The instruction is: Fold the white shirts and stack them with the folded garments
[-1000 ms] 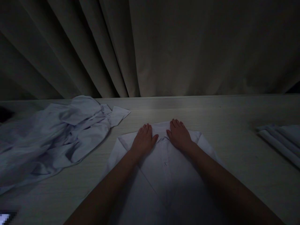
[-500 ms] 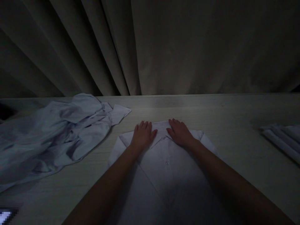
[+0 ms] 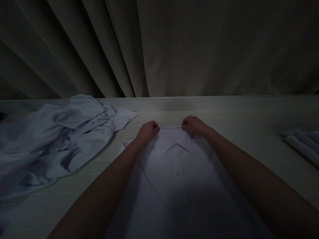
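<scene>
At centre frame, our left hand [image 3: 149,130] and right hand [image 3: 194,125] pinch the collar [image 3: 171,132] of a white shirt [image 3: 159,174]; crumpled cloth [image 3: 82,139], seemingly another shirt, lies left.

1. The left hand [image 3: 147,131] is bare, compact in outline; dim light blurs finer detail.
2. The right hand [image 3: 196,125] is bare too, its knuckles softly rounded.
3. The left forearm [image 3: 107,179] is bare, slim near the hand, broader lower down.
4. The right forearm [image 3: 245,166], also bare, has a smooth, tapering outline.
</scene>
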`<state>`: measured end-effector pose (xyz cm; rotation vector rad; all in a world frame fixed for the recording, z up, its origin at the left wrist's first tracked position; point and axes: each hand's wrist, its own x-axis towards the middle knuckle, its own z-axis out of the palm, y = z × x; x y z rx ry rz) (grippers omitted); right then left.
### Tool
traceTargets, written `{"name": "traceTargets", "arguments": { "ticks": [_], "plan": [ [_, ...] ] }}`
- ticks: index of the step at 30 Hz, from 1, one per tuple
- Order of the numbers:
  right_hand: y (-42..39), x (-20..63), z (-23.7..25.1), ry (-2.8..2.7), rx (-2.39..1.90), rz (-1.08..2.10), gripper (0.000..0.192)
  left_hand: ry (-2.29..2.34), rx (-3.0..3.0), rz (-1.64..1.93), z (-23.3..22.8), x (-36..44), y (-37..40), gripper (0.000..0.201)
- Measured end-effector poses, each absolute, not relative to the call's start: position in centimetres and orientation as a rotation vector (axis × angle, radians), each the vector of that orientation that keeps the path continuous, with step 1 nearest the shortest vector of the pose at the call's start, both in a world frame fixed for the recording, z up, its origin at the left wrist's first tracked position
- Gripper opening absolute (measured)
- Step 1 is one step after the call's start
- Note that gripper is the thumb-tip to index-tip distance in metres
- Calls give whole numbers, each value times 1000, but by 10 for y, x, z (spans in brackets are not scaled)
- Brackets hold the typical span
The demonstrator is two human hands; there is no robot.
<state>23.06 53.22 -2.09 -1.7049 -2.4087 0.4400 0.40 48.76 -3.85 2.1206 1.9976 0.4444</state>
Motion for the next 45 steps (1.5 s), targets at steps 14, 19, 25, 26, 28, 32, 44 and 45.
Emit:
{"name": "traceTargets", "arguments": {
  "ticks": [14,19,25,26,28,32,44,45],
  "plan": [
    [531,227,-24,-2517,-1746,376,23,2152,2147,277,-38,12,484,31],
    [496,229,-33,-2319,-1704,-16,32,2236,2429,408,-36,22,450,40],
    [468,238,-63,-2474,-1403,26,42,1960,2599,303,-54,29,420,54],
    [468,239,-68,-2492,-1396,22,46,1985,2575,278,-58,30,420,59],
    [470,239,-76,-2513,-1411,5,54,2009,2547,243,-65,31,422,65],
    [471,241,-79,-2543,-1463,-29,59,2036,2507,231,-69,28,425,78],
    [460,236,-72,-2524,-1578,-224,57,2093,2495,214,-66,29,424,82],
    [459,235,-71,-2525,-1572,-245,57,2068,2526,210,-66,29,425,82]
  ]
}}
